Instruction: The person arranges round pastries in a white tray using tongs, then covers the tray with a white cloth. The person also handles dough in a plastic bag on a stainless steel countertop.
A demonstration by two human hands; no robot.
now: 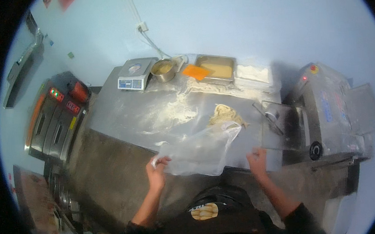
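A thin clear plastic sheet point(198, 153) drapes over the near edge of the metal table, its front part hanging toward me. My left hand point(157, 169) is closed on the sheet's left corner, with a bit of whitish plastic bunched at the fingers. My right hand point(256, 158) is over the table's near right edge, its fingers curled together; whether they pinch anything is too blurred to tell. Just beyond the sheet's far corner rests a lump of pale dough point(224, 115), partly covered by the plastic.
Flour dusts the table point(118, 117). Along its back stand a digital scale point(132, 75), a steel pot point(164, 70), an orange scraper point(195, 72), a rectangular metal tray point(219, 69) and a white flour-topped block point(254, 75). A metal machine point(326, 107) is at right, an oven point(55, 122) at left.
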